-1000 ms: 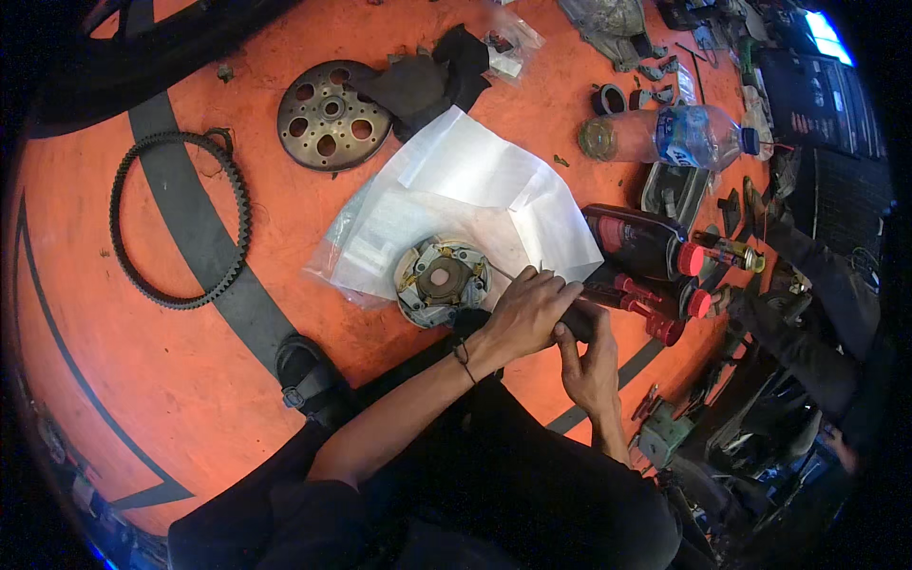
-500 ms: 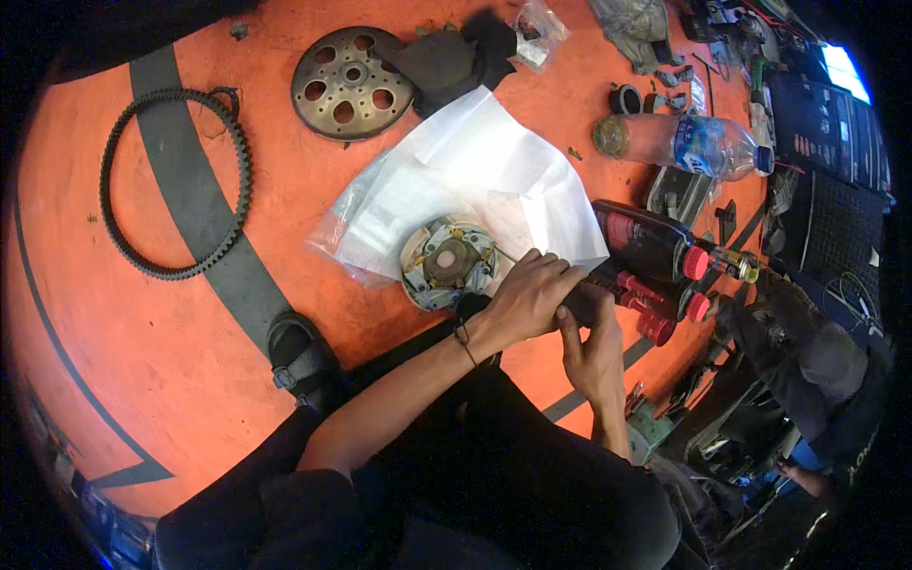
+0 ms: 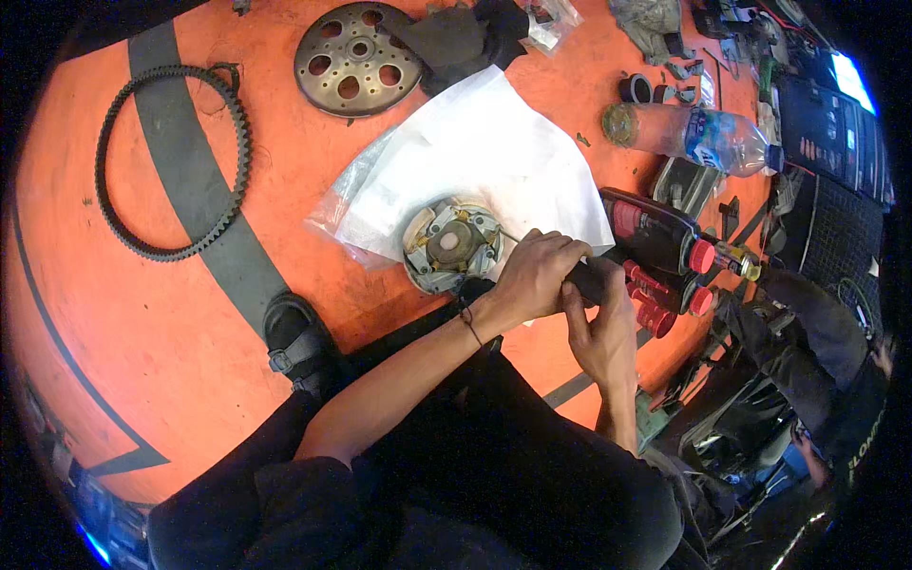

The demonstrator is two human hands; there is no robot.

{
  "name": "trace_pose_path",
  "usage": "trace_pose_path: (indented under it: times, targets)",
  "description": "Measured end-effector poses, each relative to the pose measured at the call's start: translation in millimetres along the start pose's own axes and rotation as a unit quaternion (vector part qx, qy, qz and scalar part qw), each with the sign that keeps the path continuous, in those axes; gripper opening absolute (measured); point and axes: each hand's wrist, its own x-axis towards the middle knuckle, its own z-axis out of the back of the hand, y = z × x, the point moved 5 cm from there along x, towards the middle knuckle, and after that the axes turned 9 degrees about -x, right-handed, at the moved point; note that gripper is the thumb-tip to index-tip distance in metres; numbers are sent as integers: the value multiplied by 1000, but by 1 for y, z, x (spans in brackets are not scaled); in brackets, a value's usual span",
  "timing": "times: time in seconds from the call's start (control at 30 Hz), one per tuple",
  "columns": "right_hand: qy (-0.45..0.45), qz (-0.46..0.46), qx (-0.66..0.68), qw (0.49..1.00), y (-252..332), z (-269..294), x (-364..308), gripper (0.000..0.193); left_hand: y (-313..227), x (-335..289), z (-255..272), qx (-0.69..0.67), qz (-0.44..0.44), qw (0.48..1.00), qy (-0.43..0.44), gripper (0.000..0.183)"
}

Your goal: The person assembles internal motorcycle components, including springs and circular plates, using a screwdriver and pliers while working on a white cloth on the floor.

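Note:
A round clutch shoe assembly (image 3: 456, 243) with metal shoes and a brownish centre lies on a white sheet of paper (image 3: 484, 152) in front of me. At its right side my left hand (image 3: 538, 274) is closed around the front part of a screwdriver, whose thin shaft reaches the clutch's edge. Where the tip sits is hard to make out. Close beside it, my right hand (image 3: 604, 328) is wrapped round the screwdriver's thick dark handle (image 3: 590, 281), with the thumb along its near side.
A toothed drive belt (image 3: 103, 190) lies left, above my sandalled foot (image 3: 296, 337). A perforated clutch bell (image 3: 356, 59) and dark cloth (image 3: 465, 46) are at the back. Dark red-capped bottles (image 3: 655, 231) and a clear plastic bottle (image 3: 693, 141) lie right. Another person (image 3: 826, 332) sits far right.
The whole view has shifted slightly, so the back items appear higher. Both hands keep their grip on the screwdriver at the clutch, and the right hand has turned a little. The person at right has moved.

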Motion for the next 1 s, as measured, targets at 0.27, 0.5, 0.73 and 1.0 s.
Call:
trace_pose_path:
  times: [0.27,0.5,0.73,1.0]
  targets:
    - [6,30,-103,994,20,6,16,41,7,4,7,-5,-40,993,-113,33]
    - [-51,86,-100,990,22,23,39,47,14,8,2,-1,-15,993,-117,42]
    - [-200,138,-89,966,56,117,54,49,10,13,1,-15,-12,990,-140,29]
    - [-197,23,66,978,22,92,61,63,-1,3,-16,26,-58,990,-123,28]
